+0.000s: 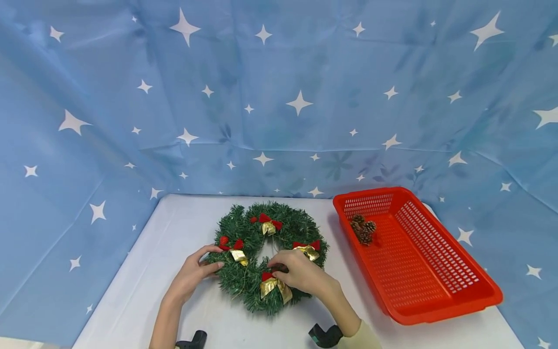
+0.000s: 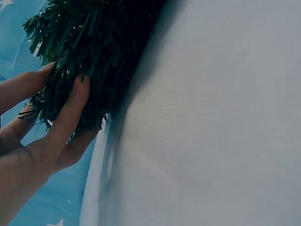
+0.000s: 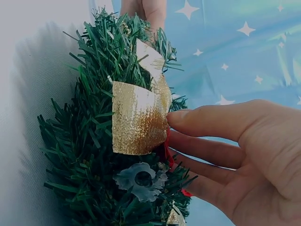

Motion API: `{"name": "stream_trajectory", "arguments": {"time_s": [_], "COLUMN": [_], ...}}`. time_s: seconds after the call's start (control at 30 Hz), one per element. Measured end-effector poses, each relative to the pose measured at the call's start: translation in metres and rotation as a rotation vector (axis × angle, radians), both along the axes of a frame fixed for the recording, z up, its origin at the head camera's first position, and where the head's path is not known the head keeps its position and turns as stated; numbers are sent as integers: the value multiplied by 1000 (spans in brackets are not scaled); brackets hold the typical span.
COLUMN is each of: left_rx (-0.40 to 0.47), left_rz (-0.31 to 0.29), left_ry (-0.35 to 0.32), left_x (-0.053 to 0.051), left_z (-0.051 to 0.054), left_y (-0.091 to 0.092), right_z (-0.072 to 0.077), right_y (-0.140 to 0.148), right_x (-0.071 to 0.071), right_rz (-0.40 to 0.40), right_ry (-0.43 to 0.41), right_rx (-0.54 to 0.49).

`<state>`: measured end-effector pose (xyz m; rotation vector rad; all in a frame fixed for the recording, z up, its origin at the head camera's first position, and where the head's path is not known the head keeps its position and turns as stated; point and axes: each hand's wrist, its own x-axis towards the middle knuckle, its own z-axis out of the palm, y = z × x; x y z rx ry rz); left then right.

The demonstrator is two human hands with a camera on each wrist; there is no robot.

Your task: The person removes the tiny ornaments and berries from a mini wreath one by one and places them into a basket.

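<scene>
A green wreath (image 1: pixel 257 296) lies on the white table, trimmed with several red-and-gold bows. At its left edge, my left hand (image 1: pixel 193 271) touches it, fingers spread against the greenery; the left wrist view shows the fingertips along the green tinsel (image 2: pixel 94 52). My right hand (image 1: pixel 301 271) reaches over the near side and pinches the near bow (image 1: pixel 276 290) by its red part. In the right wrist view, the thumb lies against the gold ribbon (image 3: pixel 138 117), with the fingertips partly hidden behind it. Beside that bow sits a greyish petal-shaped piece (image 3: pixel 141 181) with a dark centre.
To the right stands a red perforated plastic basket (image 1: pixel 418 310), with several pine cones (image 1: pixel 363 230) in its far left part. Red berries (image 1: pixel 224 240) sit on the wreath's left side. Behind the table (image 1: pixel 174 218) hangs a blue cloth (image 1: pixel 261 121) with white stars.
</scene>
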<state>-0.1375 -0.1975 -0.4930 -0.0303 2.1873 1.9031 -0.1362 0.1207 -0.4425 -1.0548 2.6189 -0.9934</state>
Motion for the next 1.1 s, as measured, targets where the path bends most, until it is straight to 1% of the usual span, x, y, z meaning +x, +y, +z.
{"name": "stream_trajectory", "arguments": {"time_s": [0.13, 0.3, 0.53, 0.7, 0.93, 1.1], "left_rx": [13, 25, 15, -11, -28, -36], "left_rz": [-14, -47, -88, -108, -140, -141], "left_ry": [8, 8, 19, 19, 5, -8], "left_x": [-3, -5, -12, -16, -21, -21], "left_z": [0, 0, 0, 0, 4, 5], "left_y": [-3, -6, -9, -13, -16, -17], "right_z": [-1, -2, 1, 2, 2, 2], "right_y": [-1, -2, -2, -3, -3, -3], "right_x": [0, 1, 1, 2, 4, 5], "right_rz": [6, 7, -6, -12, -22, -8], "right_ry": [41, 37, 75, 71, 72, 59], "right_rx": [23, 37, 63, 73, 68, 64]}}
